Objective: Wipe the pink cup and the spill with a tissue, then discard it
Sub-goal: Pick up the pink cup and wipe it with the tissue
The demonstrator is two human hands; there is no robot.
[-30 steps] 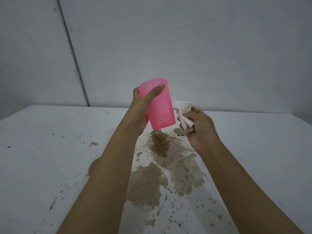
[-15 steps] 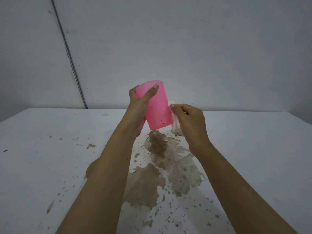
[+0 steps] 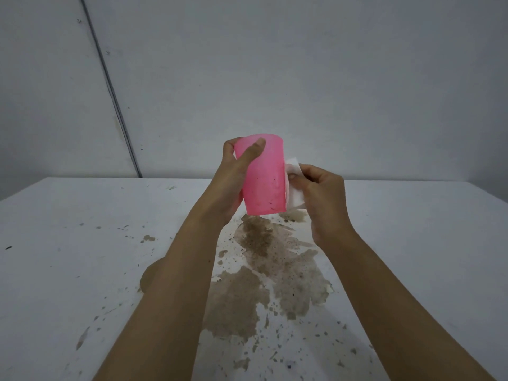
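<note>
The left hand [image 3: 233, 185] grips the pink cup [image 3: 265, 182] round its side, thumb laid across the near face and fingers curled behind. It holds the cup roughly upright and clear of the table [image 3: 68, 270], above the far end of the spill [image 3: 264, 276]. The right hand [image 3: 321, 193] pinches a folded white tissue [image 3: 297, 196] between thumb and curled fingers and presses it against the cup's right wall. Dark specks show on the lower wall, so the cup wipe is judged unfinished. Risks noted: the cup looks smooth and possibly wet, and a sideways push from the tissue could slip it in the one-handed grip. A drop would land in the brown puddle and spatter it wider. The tissue is small against a spill of this spread and, once soaked, may tear or smear rather than lift. The left forearm passes over the puddle's left margin and could drag through it if lowered. The spill runs from below the cup toward the near edge, with flecks scattered to the left. Bare surface toward the far-left and far-right corners gives room to set the cup down. The wall [image 3: 275, 78] stands directly behind the far edge and limits reach there. No bin is in view.
</note>
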